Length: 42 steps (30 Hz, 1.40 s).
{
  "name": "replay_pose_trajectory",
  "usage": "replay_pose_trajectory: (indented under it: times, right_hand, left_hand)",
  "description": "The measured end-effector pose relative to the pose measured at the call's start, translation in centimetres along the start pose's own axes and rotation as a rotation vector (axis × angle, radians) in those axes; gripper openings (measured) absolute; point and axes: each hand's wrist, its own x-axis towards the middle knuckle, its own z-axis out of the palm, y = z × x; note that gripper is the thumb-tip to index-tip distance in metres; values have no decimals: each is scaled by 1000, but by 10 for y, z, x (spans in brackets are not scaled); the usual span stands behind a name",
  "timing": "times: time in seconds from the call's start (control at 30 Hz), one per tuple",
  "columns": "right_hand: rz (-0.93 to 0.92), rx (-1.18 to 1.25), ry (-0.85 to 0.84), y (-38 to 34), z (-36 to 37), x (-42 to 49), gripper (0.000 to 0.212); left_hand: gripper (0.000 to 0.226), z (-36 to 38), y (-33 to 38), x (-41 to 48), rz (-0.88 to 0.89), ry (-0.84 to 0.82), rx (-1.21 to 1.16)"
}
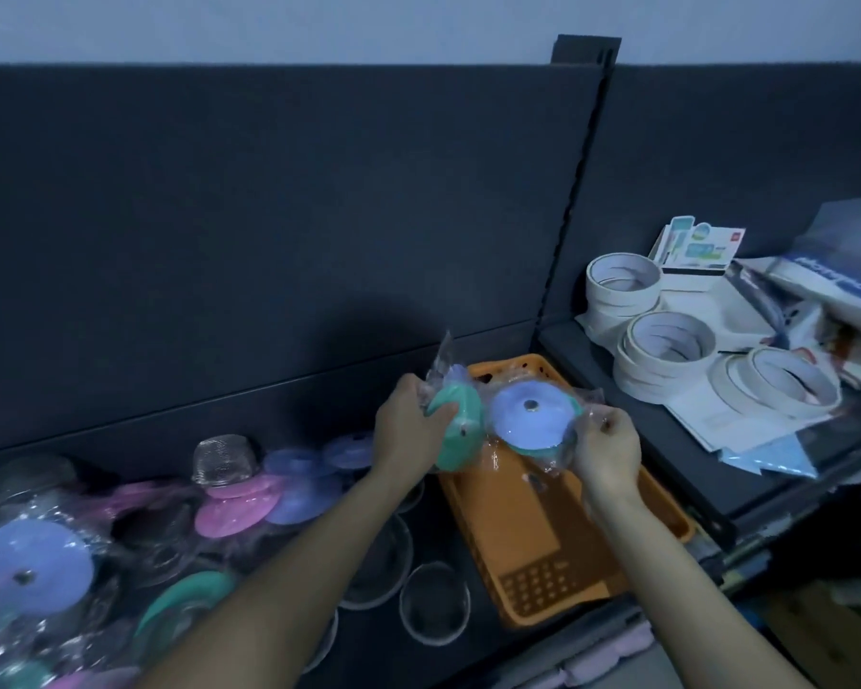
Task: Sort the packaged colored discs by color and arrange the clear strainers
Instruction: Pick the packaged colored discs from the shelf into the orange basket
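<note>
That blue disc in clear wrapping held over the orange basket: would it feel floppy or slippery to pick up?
Probably stiff: the round blue disc in clear plastic wrap looks flat and unbent while the right hand pinches it by the wrapper's edge. That suggests it is light. The glossy, crinkled film may be slippery.

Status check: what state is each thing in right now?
Left hand: grips the green disc, wrapped, tilted on edge.
Right hand: pinches the wrap of the blue disc, facing the camera.
Basket: below both discs, on the shelf.
Pink discs: lying on the shelf, left.
Tape rolls: stacked, right.
</note>
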Motion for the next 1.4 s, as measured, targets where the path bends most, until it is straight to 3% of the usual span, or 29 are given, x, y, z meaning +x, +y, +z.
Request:
replay_pose_trajectory:
  times: [0.33, 0.43, 0.5, 0.57, 0.63, 0.7, 0.83, 0.93, 1.07, 1.3, 1.4]
  right_hand:
    - [30, -217, -210, 21, 10, 31, 36]
    - [6, -440, -316, 30, 8, 30, 46]
    - [-16, -672, -405, 33, 6, 28, 33]
    - [-17, -817, -463, 33, 4, 26, 21]
    - [-33, -861, -453, 33, 2, 23, 29]
    - [-72, -849, -420, 30, 0, 16, 51]
    - [-355, -977, -319, 17, 0, -7, 70]
    - [-482, -880, -359, 2, 9, -32, 63]
    - [-603, -750, -480, -11, 38, -68, 47]
    - [-806, -743, -698, -8, 92, -98, 37]
    - [-821, -805, -777, -3, 116, -97, 41]
  left_hand:
    - [25, 41, -9, 27, -8, -130, 194]
    - [20, 46, -8, 26, 142, -275, 448]
    - [23, 48, -10, 25, 251, -310, 742]
    - [38, 46, -13, 24, 196, -260, 881]
    - [64, 38, -15, 26, 81, -204, 831]
    - [81, 30, -16, 25, 52, -167, 750]
    - [72, 5, -22, 12, 84, -137, 441]
    - [49, -29, -39, -2, 201, -161, 456]
    - [43, -85, -73, -19, 253, -181, 570]
    - [78, -146, -113, -33, 161, -366, 776]
    - [83, -152, -120, -35, 157, -408, 853]
